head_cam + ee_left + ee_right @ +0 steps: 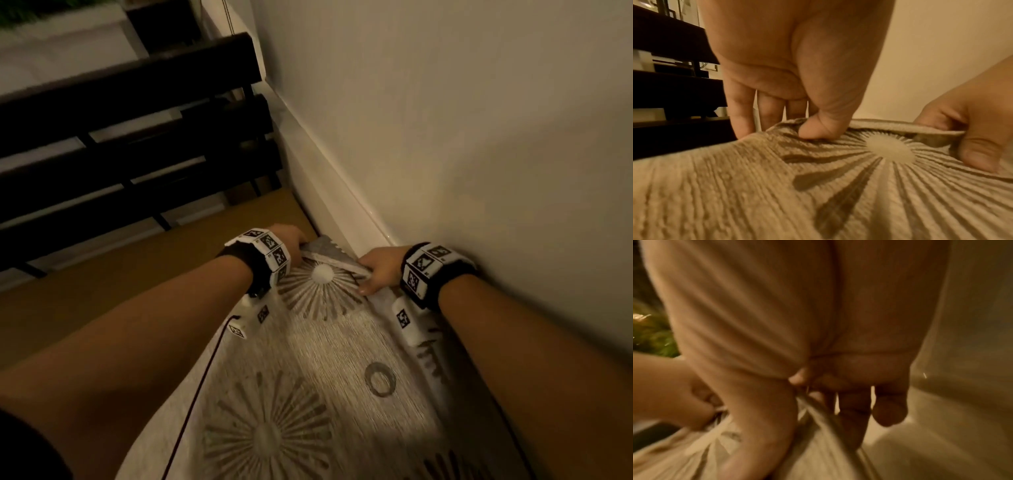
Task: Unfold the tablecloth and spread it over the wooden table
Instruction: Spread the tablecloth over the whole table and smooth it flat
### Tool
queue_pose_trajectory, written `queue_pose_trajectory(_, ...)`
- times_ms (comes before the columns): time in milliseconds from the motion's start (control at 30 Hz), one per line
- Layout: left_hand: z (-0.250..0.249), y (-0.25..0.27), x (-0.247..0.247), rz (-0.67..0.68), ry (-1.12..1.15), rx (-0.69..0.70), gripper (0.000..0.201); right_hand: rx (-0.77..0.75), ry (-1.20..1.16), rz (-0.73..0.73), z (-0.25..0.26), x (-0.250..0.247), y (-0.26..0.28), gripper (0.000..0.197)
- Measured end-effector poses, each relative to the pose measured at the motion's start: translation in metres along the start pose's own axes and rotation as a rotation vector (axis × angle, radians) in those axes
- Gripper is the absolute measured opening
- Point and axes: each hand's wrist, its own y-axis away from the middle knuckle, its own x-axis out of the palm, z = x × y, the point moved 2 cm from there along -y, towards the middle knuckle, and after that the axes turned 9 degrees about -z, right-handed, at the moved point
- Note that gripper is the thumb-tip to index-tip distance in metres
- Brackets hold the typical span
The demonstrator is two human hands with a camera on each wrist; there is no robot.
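Two hands at the far edge of the tablecloth [318, 346], close to the wall [445, 137]. Left hand [289, 238] pinching the folded hem, thumb [813, 131] pressed on top by the sunburst print, fingers [742, 113] tucked behind the edge. Right hand [380, 270] gripping the same hem just beside, thumb [976, 154] flat on the pattern, fingers curled under the fold. Cloth lying along the wooden table [102, 281], bare wood showing to the left. Dark slatted chair back [130, 113] beyond the table. Right wrist view blurred, but cloth edge seen pinched between thumb and fingers [853, 417].
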Motion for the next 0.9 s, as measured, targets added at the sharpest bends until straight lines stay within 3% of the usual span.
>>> queue_pose_trajectory(100,0.004,0.000,-0.010,-0.001,-0.051,-0.009,0.020,-0.079,0.096,-0.078,0.002,-0.006,0.006,0.027)
queue_pose_trajectory(167,0.006,0.001,-0.022,-0.039,-0.033,-0.028,0.019,-0.075,0.005,-0.157,0.001,-0.012,0.012,0.021)
queue_pose_trajectory(300,0.015,0.000,-0.059,-0.224,0.056,-0.121,0.033,-0.053,-0.278,-0.354,-0.001,-0.024,0.017,0.032)
queue_pose_trajectory(400,0.015,-0.001,-0.077,-0.397,0.098,-0.200,0.034,0.064,-0.464,-0.356,0.000,-0.023,0.013,0.052)
queue_pose_trajectory(500,0.002,-0.002,-0.071,-0.561,0.451,-0.199,0.034,0.249,-0.685,-0.337,-0.007,-0.022,0.009,0.060)
queue_pose_trajectory(567,-0.006,-0.007,-0.056,-0.439,0.718,-0.190,0.065,0.322,-0.577,-0.326,-0.014,-0.020,0.010,0.047)
queue_pose_trajectory(633,-0.012,-0.011,-0.035,-0.248,0.667,-0.176,0.089,0.386,-0.415,-0.321,-0.021,-0.012,0.011,0.039)
queue_pose_trajectory(700,-0.016,-0.012,-0.017,-0.091,0.430,-0.116,0.079,0.393,-0.253,-0.294,-0.022,-0.004,0.012,0.045)
queue_pose_trajectory(767,-0.021,-0.006,-0.004,0.020,0.280,-0.051,0.067,0.287,-0.168,-0.299,-0.016,0.000,0.011,0.054)
queue_pose_trajectory(833,-0.025,0.001,0.007,0.065,0.252,-0.039,0.072,0.090,-0.306,-0.309,-0.004,0.004,0.011,0.054)
queue_pose_trajectory(900,-0.025,0.003,0.018,0.049,0.204,-0.025,0.079,-0.024,-0.423,-0.214,0.008,0.011,0.012,0.056)
